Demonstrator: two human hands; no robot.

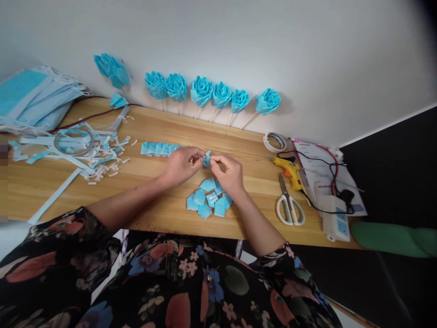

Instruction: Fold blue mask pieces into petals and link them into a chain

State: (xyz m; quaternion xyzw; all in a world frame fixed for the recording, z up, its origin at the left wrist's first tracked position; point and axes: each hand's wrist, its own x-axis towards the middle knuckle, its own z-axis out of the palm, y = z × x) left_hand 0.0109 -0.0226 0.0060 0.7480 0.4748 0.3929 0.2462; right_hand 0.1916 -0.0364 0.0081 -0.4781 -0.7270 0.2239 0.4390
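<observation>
Between my two hands, above the middle of the wooden table, is a small folded blue fabric petal point(206, 158). My left hand point(182, 165) pinches one side of it, and my right hand point(229, 172) pinches the other side with thumb and forefinger. Just beyond my left hand lies a row of overlapping folded blue petals point(159, 149), its right end hidden by that hand. Below my right hand a loose pile of cut blue pieces point(205, 210) is spread on the tabletop.
Several blue flowers on sticks point(201, 91) lean against the wall. Stacked face masks point(37, 98), blue and white scraps point(92, 150) and a clear ring point(73, 154) lie at left. At right are a tape roll point(268, 145), yellow glue gun point(290, 172), scissors point(286, 207) and power strip point(334, 216).
</observation>
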